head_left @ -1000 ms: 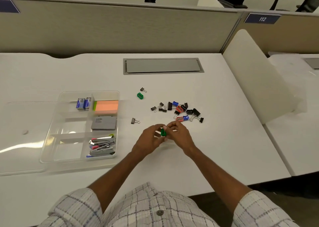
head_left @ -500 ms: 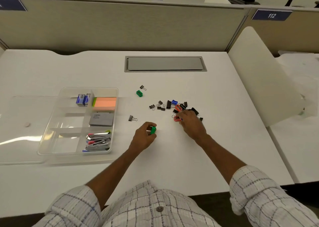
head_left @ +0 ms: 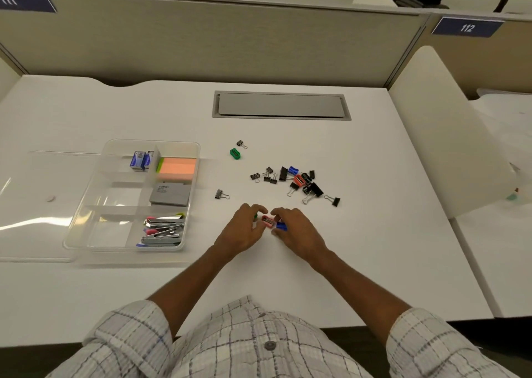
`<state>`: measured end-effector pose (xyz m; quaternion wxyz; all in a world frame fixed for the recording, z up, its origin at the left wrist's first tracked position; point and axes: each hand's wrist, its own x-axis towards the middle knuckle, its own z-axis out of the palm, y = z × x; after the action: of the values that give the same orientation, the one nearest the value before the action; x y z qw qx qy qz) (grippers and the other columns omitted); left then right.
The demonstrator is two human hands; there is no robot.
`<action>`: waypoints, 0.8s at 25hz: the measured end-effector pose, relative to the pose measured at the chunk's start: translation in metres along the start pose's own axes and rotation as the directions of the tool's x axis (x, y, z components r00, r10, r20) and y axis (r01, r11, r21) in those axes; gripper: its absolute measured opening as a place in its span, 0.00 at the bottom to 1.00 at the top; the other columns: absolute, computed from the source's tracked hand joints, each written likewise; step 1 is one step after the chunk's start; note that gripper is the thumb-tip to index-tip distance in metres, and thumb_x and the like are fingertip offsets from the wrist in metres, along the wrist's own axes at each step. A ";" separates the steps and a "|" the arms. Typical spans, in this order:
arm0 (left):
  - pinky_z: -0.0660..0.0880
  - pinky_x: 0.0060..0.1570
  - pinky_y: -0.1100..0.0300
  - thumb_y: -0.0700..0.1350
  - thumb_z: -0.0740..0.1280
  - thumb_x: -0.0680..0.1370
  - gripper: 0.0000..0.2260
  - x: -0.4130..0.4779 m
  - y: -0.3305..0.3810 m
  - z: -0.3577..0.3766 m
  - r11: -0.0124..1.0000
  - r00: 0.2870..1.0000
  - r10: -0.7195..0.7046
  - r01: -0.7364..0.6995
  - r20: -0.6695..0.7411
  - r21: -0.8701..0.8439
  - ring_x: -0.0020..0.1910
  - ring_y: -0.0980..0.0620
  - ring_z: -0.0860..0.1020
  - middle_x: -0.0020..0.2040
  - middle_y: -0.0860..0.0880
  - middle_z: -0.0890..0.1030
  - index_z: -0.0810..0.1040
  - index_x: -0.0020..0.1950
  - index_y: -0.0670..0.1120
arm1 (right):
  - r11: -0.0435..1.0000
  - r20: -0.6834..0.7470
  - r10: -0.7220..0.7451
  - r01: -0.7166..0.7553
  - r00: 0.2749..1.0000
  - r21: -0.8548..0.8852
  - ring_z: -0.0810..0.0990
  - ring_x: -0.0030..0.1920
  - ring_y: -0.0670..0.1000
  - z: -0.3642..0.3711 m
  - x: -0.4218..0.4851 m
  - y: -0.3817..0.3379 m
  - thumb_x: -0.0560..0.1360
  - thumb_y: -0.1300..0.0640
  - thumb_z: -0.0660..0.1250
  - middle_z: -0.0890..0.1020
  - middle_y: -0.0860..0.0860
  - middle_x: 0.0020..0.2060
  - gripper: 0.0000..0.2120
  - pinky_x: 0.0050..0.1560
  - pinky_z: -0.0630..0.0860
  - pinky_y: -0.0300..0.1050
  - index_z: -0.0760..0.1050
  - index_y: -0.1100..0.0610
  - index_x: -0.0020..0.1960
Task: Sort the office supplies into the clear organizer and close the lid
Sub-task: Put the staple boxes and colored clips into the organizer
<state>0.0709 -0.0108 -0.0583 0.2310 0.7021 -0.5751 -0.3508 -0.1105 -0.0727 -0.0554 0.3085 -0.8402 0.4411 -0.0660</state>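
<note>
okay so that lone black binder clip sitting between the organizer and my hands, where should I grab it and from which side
Pinch the binder clip by its black body, across the two flat faces, coming straight down from above. Its wire handles appear to lie flat on the desk, pointing right, so they would be thin and hard to catch. Bare desk surrounds it, so either hand has room.

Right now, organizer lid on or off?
Off. The clear organizer is open-topped, and its lid lies flat on the desk to its left.

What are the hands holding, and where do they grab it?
Fingertips of the left hand and right hand pinch a red sharpener and blue sharpener by their sides.
</note>
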 end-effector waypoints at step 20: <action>0.81 0.50 0.61 0.52 0.68 0.79 0.15 -0.059 -0.026 -0.116 0.784 0.924 -0.349 0.196 -0.157 -0.590 0.51 0.51 0.84 0.54 0.48 0.83 0.78 0.64 0.48 | 0.469 0.274 0.141 -0.308 0.951 0.828 0.84 0.52 0.53 0.015 0.070 -0.147 0.81 0.56 0.65 0.83 0.58 0.54 0.11 0.56 0.82 0.49 0.80 0.62 0.58</action>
<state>0.1705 0.0432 0.0109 0.4466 0.7178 -0.3022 -0.4404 0.0404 -0.0592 0.0062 0.7273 -0.5104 0.4281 -0.1652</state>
